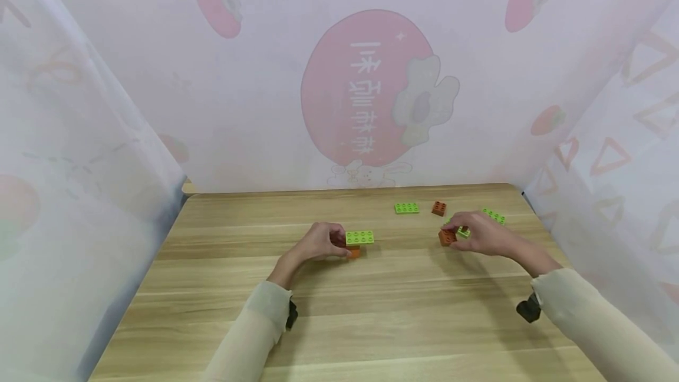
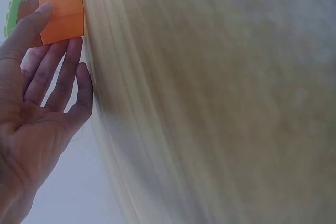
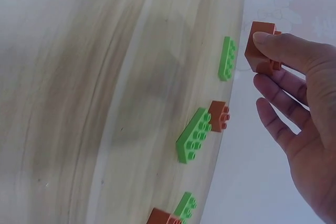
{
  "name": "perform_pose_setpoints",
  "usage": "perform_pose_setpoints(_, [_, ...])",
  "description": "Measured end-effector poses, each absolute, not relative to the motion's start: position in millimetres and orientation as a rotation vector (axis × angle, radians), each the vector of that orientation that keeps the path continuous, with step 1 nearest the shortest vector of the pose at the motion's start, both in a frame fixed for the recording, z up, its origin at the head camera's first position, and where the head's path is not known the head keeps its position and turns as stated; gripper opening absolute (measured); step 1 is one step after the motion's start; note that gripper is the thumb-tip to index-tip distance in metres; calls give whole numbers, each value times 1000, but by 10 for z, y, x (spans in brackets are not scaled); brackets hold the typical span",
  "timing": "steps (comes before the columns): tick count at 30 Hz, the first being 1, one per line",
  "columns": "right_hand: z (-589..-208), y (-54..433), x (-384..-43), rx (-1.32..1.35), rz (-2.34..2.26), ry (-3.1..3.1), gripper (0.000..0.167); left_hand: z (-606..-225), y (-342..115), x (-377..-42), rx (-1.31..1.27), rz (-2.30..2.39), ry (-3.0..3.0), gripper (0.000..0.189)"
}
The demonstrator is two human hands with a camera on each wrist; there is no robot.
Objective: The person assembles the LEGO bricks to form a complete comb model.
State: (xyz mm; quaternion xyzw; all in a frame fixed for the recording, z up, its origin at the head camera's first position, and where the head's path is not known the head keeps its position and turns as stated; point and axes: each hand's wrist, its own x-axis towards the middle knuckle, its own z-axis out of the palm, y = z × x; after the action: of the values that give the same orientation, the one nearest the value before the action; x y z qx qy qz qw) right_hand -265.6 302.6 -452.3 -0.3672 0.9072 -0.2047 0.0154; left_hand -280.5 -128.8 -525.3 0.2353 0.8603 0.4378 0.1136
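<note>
My left hand (image 1: 320,241) grips a small stack of toy building bricks, with thumb and fingers on opposite sides. At its bottom is an orange brick (image 2: 65,17), then a brown brick (image 2: 29,11), topped by a flat light-green brick (image 1: 359,237) that juts out to the right. In the head view the stack stands at or just above the table; I cannot tell which. Over to the right, my right hand (image 1: 481,236) pinches a reddish-brown brick (image 3: 260,51) between thumb and fingers, raised off the table. Beneath that hand, a green brick (image 3: 191,137) is partly hidden in the head view.
Behind the hands, a flat green brick (image 1: 406,208) and a brown brick (image 1: 439,208) lie near the wooden table's (image 1: 339,323) back edge. Another green brick (image 1: 494,216) lies beyond the right hand, near a brown one (image 3: 161,217). White patterned curtains (image 1: 254,105) enclose the table.
</note>
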Motion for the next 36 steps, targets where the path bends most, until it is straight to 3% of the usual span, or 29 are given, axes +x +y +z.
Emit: perform_pose_setpoints(36, [-4390, 2286, -2821, -1308, -718, 2825, 40, -5243, -1289, -2820, 688, 1277, 2531, 25])
